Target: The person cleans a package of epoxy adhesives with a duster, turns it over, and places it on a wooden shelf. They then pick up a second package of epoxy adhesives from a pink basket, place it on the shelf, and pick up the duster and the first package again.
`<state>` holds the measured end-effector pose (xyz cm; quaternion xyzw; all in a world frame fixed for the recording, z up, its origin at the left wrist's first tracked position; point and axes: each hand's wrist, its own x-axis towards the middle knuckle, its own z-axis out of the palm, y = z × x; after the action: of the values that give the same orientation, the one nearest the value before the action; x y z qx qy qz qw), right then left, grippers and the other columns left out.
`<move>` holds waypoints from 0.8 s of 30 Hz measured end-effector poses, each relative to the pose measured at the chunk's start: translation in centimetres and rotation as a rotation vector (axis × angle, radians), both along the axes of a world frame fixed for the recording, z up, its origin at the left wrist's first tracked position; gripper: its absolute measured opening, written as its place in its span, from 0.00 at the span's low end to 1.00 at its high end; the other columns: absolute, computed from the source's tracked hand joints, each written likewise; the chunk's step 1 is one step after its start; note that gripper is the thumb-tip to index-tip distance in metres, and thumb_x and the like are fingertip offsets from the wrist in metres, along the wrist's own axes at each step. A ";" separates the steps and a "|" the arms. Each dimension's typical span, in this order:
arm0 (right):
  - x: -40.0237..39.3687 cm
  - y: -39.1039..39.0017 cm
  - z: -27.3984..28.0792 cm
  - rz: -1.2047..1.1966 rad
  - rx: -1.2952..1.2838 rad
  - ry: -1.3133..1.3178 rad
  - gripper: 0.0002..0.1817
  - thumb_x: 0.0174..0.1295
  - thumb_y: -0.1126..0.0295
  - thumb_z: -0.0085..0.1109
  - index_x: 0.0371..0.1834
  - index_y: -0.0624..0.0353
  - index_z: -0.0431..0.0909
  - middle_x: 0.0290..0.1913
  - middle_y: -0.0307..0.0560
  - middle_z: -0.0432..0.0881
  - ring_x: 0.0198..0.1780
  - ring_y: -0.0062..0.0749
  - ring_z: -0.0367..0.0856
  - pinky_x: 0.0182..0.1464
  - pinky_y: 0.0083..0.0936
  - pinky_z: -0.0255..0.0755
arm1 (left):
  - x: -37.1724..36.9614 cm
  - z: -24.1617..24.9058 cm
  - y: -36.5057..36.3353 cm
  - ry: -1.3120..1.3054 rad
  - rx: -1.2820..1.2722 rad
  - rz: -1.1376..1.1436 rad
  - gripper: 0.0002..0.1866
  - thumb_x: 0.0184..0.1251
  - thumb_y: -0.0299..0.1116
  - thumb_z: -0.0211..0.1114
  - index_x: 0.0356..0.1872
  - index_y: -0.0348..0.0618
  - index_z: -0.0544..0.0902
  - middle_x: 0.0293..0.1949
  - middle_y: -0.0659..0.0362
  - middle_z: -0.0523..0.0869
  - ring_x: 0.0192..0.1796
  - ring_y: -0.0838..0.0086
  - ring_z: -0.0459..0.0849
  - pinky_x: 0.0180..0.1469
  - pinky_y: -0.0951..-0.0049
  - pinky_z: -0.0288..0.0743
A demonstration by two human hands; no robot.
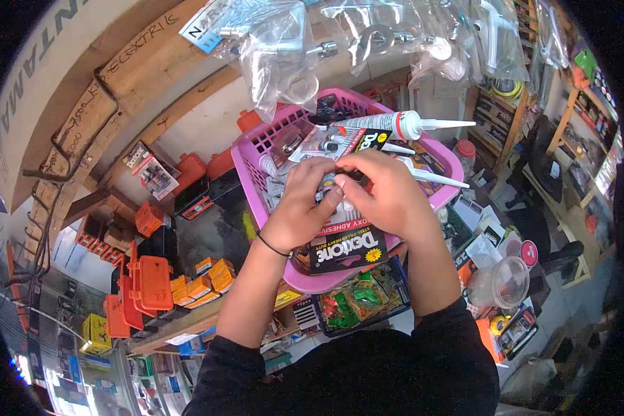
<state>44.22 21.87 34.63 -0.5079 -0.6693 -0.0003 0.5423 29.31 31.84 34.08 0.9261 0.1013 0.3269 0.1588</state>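
Both hands over a pink basket (246, 173), which sits tilted on a crowded shop surface (208, 315). Left hand (299, 208) and right hand (388, 194) meet at the fingertips, both pinched together on a small blister pack (331, 186) held just above the basket contents; exact grip under the fingers is hidden. Below the hands, inside the basket, lies a black Dextone adhesive card (347, 249), label facing up. Just beyond the right hand, a white sealant tube (395, 125) with a long nozzle rests across the basket's far rim, a second white nozzle (433, 179) sticks out to the right of the right hand. More carded packs are stacked past the fingertips. Left wrist has a thin black band (274, 246); black sleeves on both arms. Near side of the basket, below the wrists, a dark crate (367, 298) with green and red packets. Left of the left hand: orange plastic cases (149, 281) and small orange boxes (211, 277) on the surface, another Dextone pack (149, 173) propped against a wooden board (139, 48). Above the hands, clear bags of metal hardware (284, 55) hang down. Right of the right hand: a clear plastic cup (509, 281), shelving with stock (499, 118), floor further off. Cluttered hardware shop room.
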 end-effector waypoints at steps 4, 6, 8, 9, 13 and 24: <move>-0.4 -0.1 0.1 -0.091 0.042 0.071 0.10 0.53 0.68 0.56 0.33 0.64 0.75 0.29 0.51 0.78 0.29 0.42 0.77 0.31 0.30 0.69 | 0.1 0.2 0.0 -0.041 0.036 0.018 0.17 0.56 0.32 0.59 0.46 0.38 0.72 0.44 0.50 0.75 0.51 0.59 0.69 0.55 0.64 0.59; -0.6 -0.4 0.3 -0.170 0.097 0.147 0.09 0.54 0.67 0.55 0.28 0.63 0.75 0.23 0.50 0.76 0.24 0.43 0.76 0.26 0.30 0.68 | 0.1 0.1 0.0 -0.062 0.011 0.040 0.17 0.56 0.32 0.59 0.46 0.38 0.72 0.44 0.49 0.75 0.51 0.58 0.70 0.55 0.64 0.59; -0.6 -0.4 0.2 -0.210 0.129 0.200 0.09 0.54 0.68 0.56 0.27 0.63 0.76 0.22 0.49 0.76 0.23 0.40 0.76 0.26 0.28 0.68 | 0.1 0.2 -0.2 -0.079 -0.023 0.084 0.17 0.56 0.33 0.59 0.45 0.37 0.72 0.44 0.48 0.75 0.50 0.56 0.70 0.55 0.64 0.59; -0.7 -0.4 0.1 -0.253 0.160 0.249 0.08 0.53 0.68 0.56 0.26 0.63 0.76 0.21 0.48 0.76 0.22 0.38 0.76 0.25 0.26 0.67 | 0.1 0.2 -0.2 -0.075 -0.023 0.086 0.17 0.56 0.33 0.59 0.45 0.37 0.72 0.44 0.48 0.75 0.50 0.56 0.70 0.55 0.64 0.59; -0.6 -1.2 0.3 -0.353 0.266 0.247 0.06 0.53 0.74 0.57 0.27 0.68 0.77 0.24 0.47 0.80 0.25 0.24 0.78 0.30 0.20 0.69 | 0.0 0.4 -0.5 -0.062 -0.006 0.221 0.17 0.57 0.31 0.59 0.47 0.38 0.72 0.44 0.50 0.75 0.48 0.62 0.73 0.50 0.70 0.66; -0.8 -1.7 -0.2 -0.360 0.613 0.294 0.05 0.50 0.76 0.58 0.22 0.66 0.74 0.17 0.44 0.73 0.16 0.25 0.69 0.20 0.20 0.62 | 0.1 -1.7 1.6 -0.098 -0.280 0.317 0.18 0.61 0.35 0.56 0.49 0.34 0.71 0.37 0.56 0.78 0.40 0.76 0.74 0.44 0.78 0.67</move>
<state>43.46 20.13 34.42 -0.4264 -0.4532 -0.2227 0.7504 29.37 33.45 32.42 0.8504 0.2825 0.3751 0.2373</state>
